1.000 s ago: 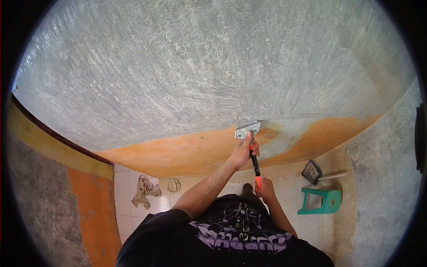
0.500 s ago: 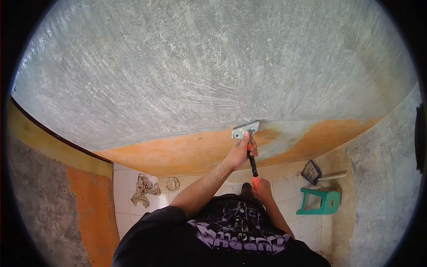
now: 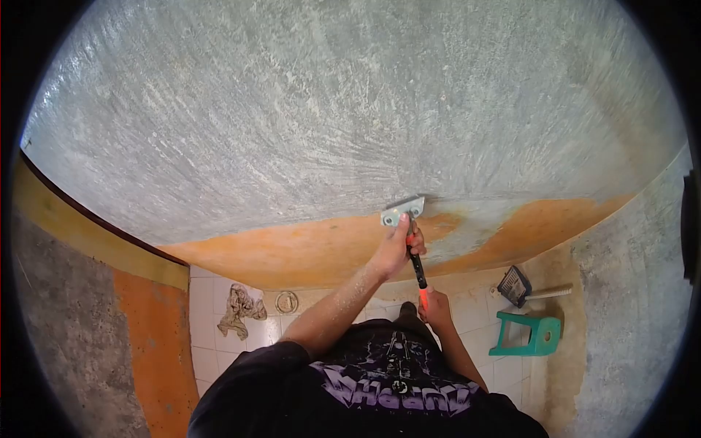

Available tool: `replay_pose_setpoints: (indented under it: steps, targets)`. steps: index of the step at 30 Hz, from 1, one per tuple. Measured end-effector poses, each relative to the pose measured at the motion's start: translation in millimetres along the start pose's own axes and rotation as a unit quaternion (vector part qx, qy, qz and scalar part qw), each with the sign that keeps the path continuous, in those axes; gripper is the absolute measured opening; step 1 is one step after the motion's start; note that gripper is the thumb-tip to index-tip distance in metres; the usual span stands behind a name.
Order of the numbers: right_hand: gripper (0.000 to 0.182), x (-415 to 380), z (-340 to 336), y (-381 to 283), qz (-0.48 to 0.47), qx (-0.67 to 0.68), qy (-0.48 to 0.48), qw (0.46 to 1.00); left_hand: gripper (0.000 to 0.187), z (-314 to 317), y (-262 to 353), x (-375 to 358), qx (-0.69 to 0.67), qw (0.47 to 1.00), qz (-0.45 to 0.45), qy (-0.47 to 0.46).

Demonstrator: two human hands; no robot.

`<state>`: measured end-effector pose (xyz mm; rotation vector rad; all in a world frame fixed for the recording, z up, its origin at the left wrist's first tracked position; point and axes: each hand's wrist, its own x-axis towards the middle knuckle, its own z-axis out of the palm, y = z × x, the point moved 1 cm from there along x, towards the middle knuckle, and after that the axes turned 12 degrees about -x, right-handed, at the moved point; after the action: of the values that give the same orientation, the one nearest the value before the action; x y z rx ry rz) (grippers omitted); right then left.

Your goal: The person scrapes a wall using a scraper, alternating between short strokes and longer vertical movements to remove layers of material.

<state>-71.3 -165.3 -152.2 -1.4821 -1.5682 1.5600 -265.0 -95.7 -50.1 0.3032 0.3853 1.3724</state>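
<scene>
Compared with a second ago, little has moved: the scraper's (image 3: 418, 271) metal blade (image 3: 400, 212) sits very slightly further left and higher on the wall (image 3: 328, 109), while both hands grip as before. Nearest is the wearer's black shirt (image 3: 314, 398), printed in purple. Just beyond it, the right hand (image 3: 437, 307) is closed around the orange end of the handle. The left hand (image 3: 395, 252) is farther forward and nearer the blade, its fingers curled round the neck, thumb laid up towards the metal head. The scraper lies between the hands, its long axis running away from the body and leaning slightly left. Its blade appears to meet the wall where rough grey surface borders orange paint (image 3: 307, 244). On the tiled floor (image 3: 263, 336) lower down are a crumpled cloth (image 3: 239, 310) at left, and a green stool (image 3: 545, 336) and dark dustpan (image 3: 514, 285) at right.
</scene>
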Motion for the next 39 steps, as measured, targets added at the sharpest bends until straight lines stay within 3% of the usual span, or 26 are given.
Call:
replay_pose_setpoints:
  steps: [5, 9, 14, 18, 25, 29, 35, 39]
  targets:
    - [0.058, -1.9, -6.6, 7.5, 0.028, 0.0, 0.002, 1.0, 0.045, -3.5, -7.7, -1.0, 0.038, 0.999, -0.008, 0.007]
    - [0.057, -2.5, 3.8, -11.5, -0.022, -0.017, 0.007, 1.0, 0.046, 6.7, 9.1, -5.4, 0.018, 0.999, 0.013, -0.024]
    - [0.056, -9.6, -11.8, -0.6, 0.046, 0.01, 0.006, 0.999, 0.049, -13.1, -15.4, 4.1, 0.027, 1.0, -0.016, -0.007]
    - [0.056, -6.0, 4.7, -20.3, -0.004, 0.002, 0.001, 1.0, 0.049, 2.1, 9.1, -4.2, 0.043, 0.998, 0.03, -0.024]
    - [0.055, -11.3, -8.7, 2.6, 0.026, 0.003, 0.024, 0.999, 0.048, -4.1, -7.4, -6.5, 0.007, 1.0, -0.025, 0.005]
    - [0.054, -15.6, 1.3, 5.7, 0.006, -0.002, 0.034, 0.999, 0.049, -13.1, -12.9, -3.7, 0.003, 1.0, -0.017, 0.008]
    - [0.055, -16.0, -17.4, -6.3, 0.053, 0.005, -0.004, 0.999, 0.049, -2.5, -16.5, 0.7, 0.007, 1.0, 0.002, 0.03]
    - [0.055, -11.1, -6.0, -1.5, 0.012, -0.006, 0.02, 1.0, 0.049, -3.2, -11.4, -1.9, 0.01, 1.0, 0.009, 0.024]
